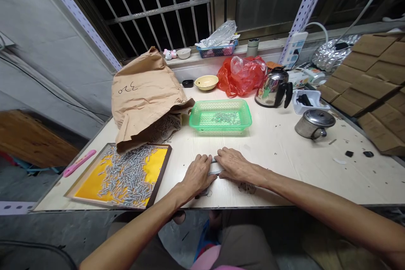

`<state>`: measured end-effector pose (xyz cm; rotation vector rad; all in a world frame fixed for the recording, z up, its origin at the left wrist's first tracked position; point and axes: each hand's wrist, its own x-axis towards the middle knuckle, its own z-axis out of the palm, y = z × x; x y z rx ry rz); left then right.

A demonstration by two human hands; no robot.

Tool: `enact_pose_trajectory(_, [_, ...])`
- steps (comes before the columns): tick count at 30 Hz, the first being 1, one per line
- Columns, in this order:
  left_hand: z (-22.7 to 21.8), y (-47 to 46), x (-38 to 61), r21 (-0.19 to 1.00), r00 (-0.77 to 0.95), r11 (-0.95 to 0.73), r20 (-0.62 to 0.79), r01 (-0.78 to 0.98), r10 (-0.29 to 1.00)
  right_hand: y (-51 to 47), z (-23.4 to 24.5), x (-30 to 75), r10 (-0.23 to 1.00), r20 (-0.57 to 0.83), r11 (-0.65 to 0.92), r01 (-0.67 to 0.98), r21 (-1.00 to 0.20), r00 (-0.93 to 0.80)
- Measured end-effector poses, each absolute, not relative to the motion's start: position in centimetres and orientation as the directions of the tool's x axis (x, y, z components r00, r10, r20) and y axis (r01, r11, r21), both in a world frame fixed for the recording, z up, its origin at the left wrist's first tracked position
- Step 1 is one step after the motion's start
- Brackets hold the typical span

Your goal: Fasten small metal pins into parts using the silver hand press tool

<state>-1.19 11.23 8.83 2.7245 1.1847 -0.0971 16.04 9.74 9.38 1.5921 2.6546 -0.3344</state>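
Near the table's front edge, my left hand [196,176] and my right hand [237,166] meet over a small pale grey flat piece [215,168]. The fingers of both hands are closed on its two ends, which they hide, so I cannot tell its exact kind. To the left lies a shallow tray [160,176] with a yellow bottom, strewn with many small silvery metal pins [126,177]. Beyond my hands stands a green plastic basket [220,128] with some similar metal pieces [227,118] inside.
A brown paper bag [142,88] lies open toward the tray, metal pieces in its mouth. A pink-handled tool [79,163] rests left. Behind are a yellow bowl [206,82], red plastic bag [242,76] and kettle [272,88]; a lidded metal cup [314,123] and cardboard [373,80] stand right.
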Motion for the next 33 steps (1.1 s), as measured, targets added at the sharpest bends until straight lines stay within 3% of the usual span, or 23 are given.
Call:
enact_pose_trajectory(14, [9.0,11.6,-0.1,0.087,0.615,-0.61,-0.188,0.787,0.766,10.2,9.7,15.4,0.881,-0.237,0.366,0.908,-0.204,-0.409])
enact_pose_trajectory(18, [8.3,10.3,-0.7,0.102,0.585,-0.577,-0.085,0.81,0.807,10.8,9.7,15.9,0.876,-0.215,0.401,0.9,-0.172,-0.431])
enact_pose_trajectory(22, [6.0,7.1,-1.3,0.163,0.626,-0.63,0.083,0.759,0.775,11.5,9.1,17.0,0.828,-0.181,0.482,0.839,-0.254,-0.531])
enact_pose_trajectory(25, [4.4,4.6,-0.9,0.253,0.656,-0.677,0.175,0.691,0.734,12.0,8.1,17.3,0.879,-0.098,0.436,0.869,-0.235,-0.467])
enact_pose_trajectory(33, [4.8,2.7,0.1,0.39,0.627,-0.656,0.219,0.646,0.747,13.6,8.6,15.7,0.922,-0.038,0.377,0.915,-0.144,-0.386])
